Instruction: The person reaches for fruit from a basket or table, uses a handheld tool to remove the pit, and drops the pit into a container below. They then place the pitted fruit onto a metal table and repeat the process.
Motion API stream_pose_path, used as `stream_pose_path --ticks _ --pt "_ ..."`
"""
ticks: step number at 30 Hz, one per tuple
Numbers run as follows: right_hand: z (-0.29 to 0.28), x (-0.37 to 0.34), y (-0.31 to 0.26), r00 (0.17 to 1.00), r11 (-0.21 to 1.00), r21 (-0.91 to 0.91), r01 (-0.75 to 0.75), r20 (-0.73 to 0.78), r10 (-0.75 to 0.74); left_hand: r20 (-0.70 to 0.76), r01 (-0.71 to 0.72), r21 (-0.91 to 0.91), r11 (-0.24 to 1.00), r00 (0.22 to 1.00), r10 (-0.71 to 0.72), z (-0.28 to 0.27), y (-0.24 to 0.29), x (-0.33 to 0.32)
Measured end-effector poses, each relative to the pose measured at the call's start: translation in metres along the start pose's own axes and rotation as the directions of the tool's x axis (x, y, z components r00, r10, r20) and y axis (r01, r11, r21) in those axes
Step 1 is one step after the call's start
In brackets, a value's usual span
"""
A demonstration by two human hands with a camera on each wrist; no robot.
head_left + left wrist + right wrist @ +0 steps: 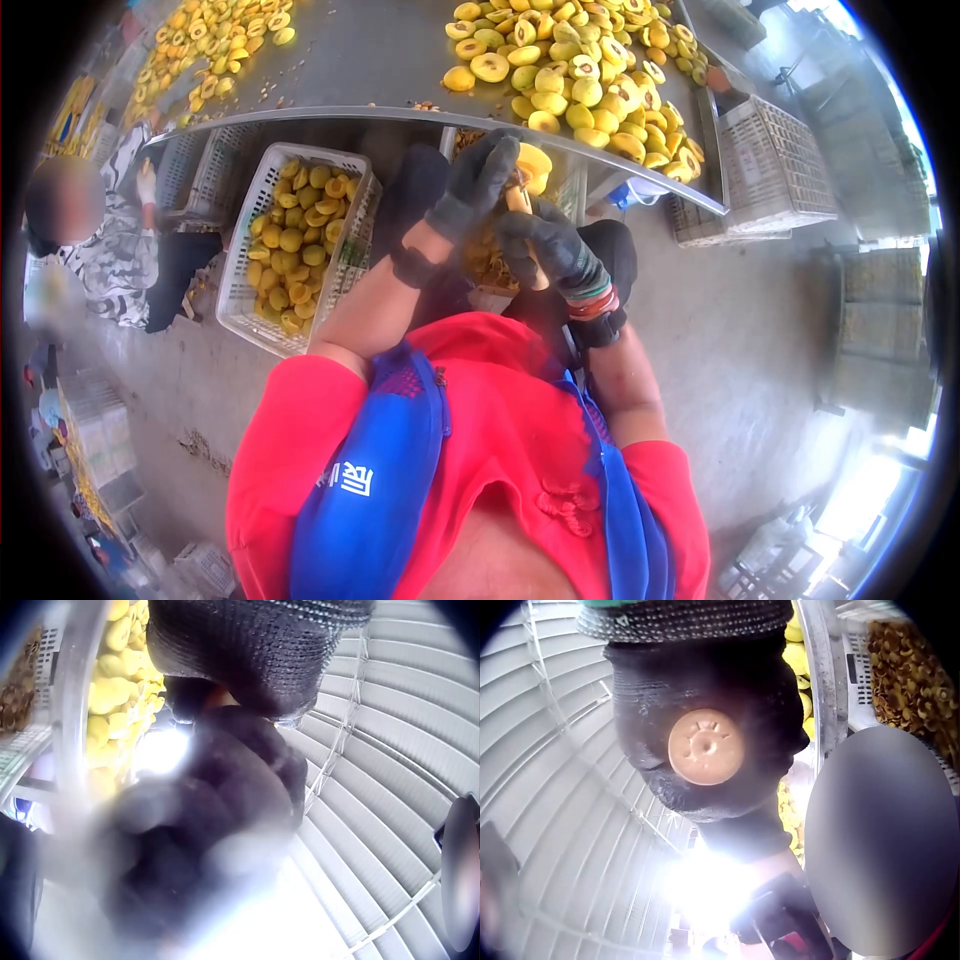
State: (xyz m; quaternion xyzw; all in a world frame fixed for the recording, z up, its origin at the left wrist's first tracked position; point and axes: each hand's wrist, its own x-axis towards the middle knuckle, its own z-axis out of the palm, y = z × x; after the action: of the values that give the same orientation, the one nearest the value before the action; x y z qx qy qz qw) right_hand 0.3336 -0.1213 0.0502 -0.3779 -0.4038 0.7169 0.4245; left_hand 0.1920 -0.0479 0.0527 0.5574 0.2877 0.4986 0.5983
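Observation:
In a dark work glove, my left hand (478, 185) holds a yellow peach half (536, 166) in its fingers, just below the table's near edge. My right hand (548, 245), gloved the same way, grips a tool by its tan handle (538, 272). The tool's front end meets the peach half, and its working tip is hidden there. Seen from the right wrist, the round butt of the handle (706, 747) sticks out of the fist. The left wrist view shows the gloved left hand (247, 652) close up, with the area beneath it blurred.
A metal table (360, 60) carries piles of halved peaches (590, 80). At left on the floor stands a white crate (236, 270) of peach halves. Brown scraps (911, 675) fill a crate under the table. Stacked crates (765, 165) stand right; another person (110, 240) sits left.

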Motion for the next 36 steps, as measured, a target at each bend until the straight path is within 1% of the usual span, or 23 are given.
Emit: stream_pose_path --ticks 2,4,6,8,10,11,13,15,16,17,18,19,20,21,22,23,25,27,29,31,33,34,36 --pt "-0.001 0.002 0.002 0.999 0.999 -0.039 0.009 0.032 -0.008 -0.062 0.050 -0.045 0.998 0.997 -0.052 0.002 -0.002 0.000" --pt "0.000 0.003 0.003 0.998 0.999 -0.035 0.015 0.068 -0.012 -0.079 0.117 -0.307 0.944 0.986 -0.148 0.001 0.048 -0.009" --pt "0.008 0.001 0.006 0.996 0.990 -0.130 0.059 0.080 -0.049 -0.220 0.080 -0.271 0.959 0.965 -0.142 -0.013 0.045 -0.008" --pt "0.011 0.003 0.011 0.990 0.960 -0.245 0.136 0.057 -0.126 -0.432 -0.007 0.088 0.996 0.901 0.044 -0.035 -0.013 0.019" --pt "0.002 0.007 0.023 0.979 0.942 -0.267 0.202 0.020 -0.204 -0.383 -0.107 0.457 0.883 0.872 0.304 -0.055 0.006 0.012" --pt "-0.001 0.010 0.028 0.977 0.943 -0.270 0.196 -0.027 -0.211 -0.344 -0.085 0.653 0.752 0.852 0.394 -0.075 0.005 0.012" --pt "-0.005 0.008 0.016 0.991 0.976 -0.175 -0.129 -0.050 0.122 -0.222 -0.018 0.909 0.416 0.825 0.520 -0.126 -0.007 0.005" --pt "-0.036 0.025 0.074 0.980 0.828 -0.560 -0.022 -0.177 -0.094 -0.229 0.114 0.963 0.246 0.827 0.513 -0.175 -0.018 -0.007" --pt "-0.044 0.031 0.083 0.955 0.707 -0.699 0.108 -0.123 -0.268 -0.309 0.211 0.945 0.249 0.824 0.476 -0.194 -0.021 -0.010" --pt "-0.052 0.036 0.092 0.899 0.538 -0.819 0.200 -0.065 -0.433 -0.330 0.280 0.944 0.175 0.826 0.458 -0.212 -0.024 -0.012" --pt "-0.052 0.036 0.090 0.791 0.343 -0.865 0.366 0.095 -0.604 -0.355 0.350 0.932 0.097 0.827 0.436 -0.221 -0.021 -0.016" --pt "-0.051 0.035 0.089 0.775 0.319 -0.887 0.333 0.065 -0.629 -0.383 0.416 0.909 0.012 0.827 0.412 -0.227 -0.022 -0.019" --pt "-0.050 0.035 0.089 0.757 0.297 -0.907 0.297 0.034 -0.653 -0.367 0.354 0.929 0.110 0.832 0.417 -0.231 -0.027 -0.018" --pt "-0.044 0.035 0.077 0.819 0.453 -0.888 0.083 -0.197 -0.538 -0.353 0.292 0.934 0.205 0.835 0.421 -0.219 -0.020 -0.013" --pt "-0.037 0.036 0.067 0.827 0.573 -0.808 -0.140 -0.413 -0.380 -0.346 0.232 0.926 0.297 0.837 0.424 -0.207 -0.013 -0.011" --pt "-0.036 0.034 0.063 0.838 0.585 -0.806 -0.094 -0.381 -0.391 -0.210 0.065 0.946 0.318 0.869 0.448 -0.191 -0.008 -0.005" --pt "-0.040 0.031 0.056 0.854 0.603 -0.798 0.003 -0.312 -0.417 -0.163 -0.016 0.829 0.559 0.949 0.269 -0.127 0.014 0.000" --pt "-0.037 0.029 0.051 0.858 0.523 -0.850 -0.060 -0.311 -0.408 0.057 -0.182 0.723 0.667 0.977 0.205 -0.083 0.013 0.001" --pt "-0.036 0.030 0.044 0.891 0.407 -0.904 -0.128 -0.285 -0.354 0.231 -0.220 0.735 0.642 0.970 0.068 -0.051 -0.009 0.004" --pt "-0.040 0.028 0.040 0.938 0.258 -0.947 -0.193 -0.256 -0.236 0.218 -0.124 0.831 0.542 0.969 -0.112 -0.015 0.007 -0.005" --pt "-0.064 0.034 0.074 0.966 0.137 -0.982 -0.133 -0.159 -0.202 0.212 -0.107 0.892 0.439 0.957 -0.197 -0.011 -0.016 0.002" --pt "-0.074 0.037 0.083 0.976 0.072 -0.992 -0.104 -0.116 -0.186 0.218 -0.125 0.909 0.398 0.956 -0.197 -0.029 -0.070 0.008" --pt "-0.071 0.033 0.079 0.974 0.125 -0.984 -0.126 -0.147 -0.174 0.237 -0.163 0.915 0.369 0.957 -0.167 -0.043 -0.112 0.019"
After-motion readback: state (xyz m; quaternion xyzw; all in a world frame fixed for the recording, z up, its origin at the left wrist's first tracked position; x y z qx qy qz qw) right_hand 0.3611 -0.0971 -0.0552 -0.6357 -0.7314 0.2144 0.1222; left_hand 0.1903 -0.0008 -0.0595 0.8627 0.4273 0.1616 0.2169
